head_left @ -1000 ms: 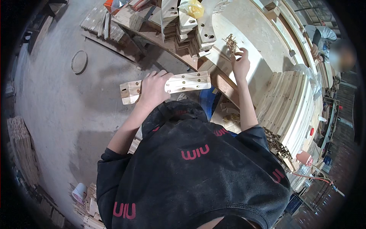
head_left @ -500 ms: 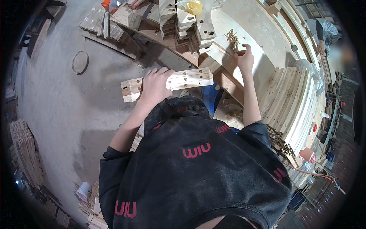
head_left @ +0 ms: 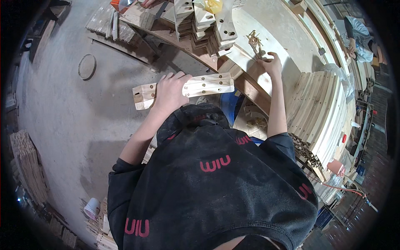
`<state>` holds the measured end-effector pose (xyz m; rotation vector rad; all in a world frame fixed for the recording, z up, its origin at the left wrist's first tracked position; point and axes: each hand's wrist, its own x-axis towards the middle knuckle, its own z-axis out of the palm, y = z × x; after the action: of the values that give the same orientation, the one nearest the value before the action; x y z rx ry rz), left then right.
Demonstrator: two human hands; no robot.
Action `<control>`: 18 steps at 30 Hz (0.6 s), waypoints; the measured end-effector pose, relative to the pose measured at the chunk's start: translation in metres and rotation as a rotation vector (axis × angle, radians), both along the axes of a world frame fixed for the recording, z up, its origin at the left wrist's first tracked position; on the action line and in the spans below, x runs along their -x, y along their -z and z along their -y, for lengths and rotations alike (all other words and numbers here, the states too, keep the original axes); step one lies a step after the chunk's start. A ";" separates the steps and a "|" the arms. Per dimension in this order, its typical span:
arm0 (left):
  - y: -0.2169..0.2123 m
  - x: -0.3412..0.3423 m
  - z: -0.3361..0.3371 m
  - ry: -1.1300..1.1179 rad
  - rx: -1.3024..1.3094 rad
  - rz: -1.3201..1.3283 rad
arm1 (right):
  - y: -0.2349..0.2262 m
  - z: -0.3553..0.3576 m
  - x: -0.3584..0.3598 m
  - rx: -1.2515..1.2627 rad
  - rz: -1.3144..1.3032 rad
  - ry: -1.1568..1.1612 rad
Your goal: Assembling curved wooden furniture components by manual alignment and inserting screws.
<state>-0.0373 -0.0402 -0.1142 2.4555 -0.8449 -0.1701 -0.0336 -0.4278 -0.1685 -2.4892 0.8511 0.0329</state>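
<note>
My left hand (head_left: pixel 171 92) is closed over a bundle of pale wooden bars (head_left: pixel 208 85) lying side by side, with rows of round holes along the top. The fingers wrap over the far edge, and the bars stick out on both sides. My right hand (head_left: pixel 271 66) is at the near side of a loose heap of brass-coloured screws (head_left: pixel 254 39) on a pale board (head_left: pixel 287 52). Its index finger is raised and bent, while other fingertips press together low by the board. Whatever is between them is too small to make out.
Stacked wooden pieces with holes (head_left: pixel 204 31) stand beyond the bars, a yellow plastic bag (head_left: pixel 212 6) on top. A long row of wooden slats (head_left: pixel 312 108) fills the right side. A hoop (head_left: pixel 87 67) lies on the floor at left. Another person's hand (head_left: pixel 352 48) shows far right.
My right hand has shifted slightly right and nearer to me, its fingertips lower beside the screws. My left hand keeps its hold on the bars, which have barely moved.
</note>
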 end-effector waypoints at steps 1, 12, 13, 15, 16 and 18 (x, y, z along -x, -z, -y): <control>0.001 0.000 -0.001 0.003 -0.001 0.002 | 0.000 -0.006 0.002 -0.047 0.092 0.019; -0.004 0.002 -0.001 0.007 0.021 0.016 | -0.009 -0.012 0.011 -0.144 0.229 0.036; -0.005 0.002 0.000 0.008 0.021 0.013 | 0.001 -0.006 0.015 -0.232 0.317 0.045; -0.007 0.003 0.000 0.012 -0.005 0.003 | -0.004 -0.013 0.015 -0.327 0.409 0.047; -0.008 0.003 0.001 0.018 -0.028 -0.015 | -0.008 -0.015 0.020 -0.292 0.419 0.089; -0.007 0.003 0.001 0.016 -0.029 -0.017 | -0.028 -0.027 0.026 -0.258 0.427 0.126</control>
<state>-0.0403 -0.0411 -0.1072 2.4709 -0.8610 -0.2106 -0.0592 -0.4011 -0.1408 -2.0886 0.7610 -0.3929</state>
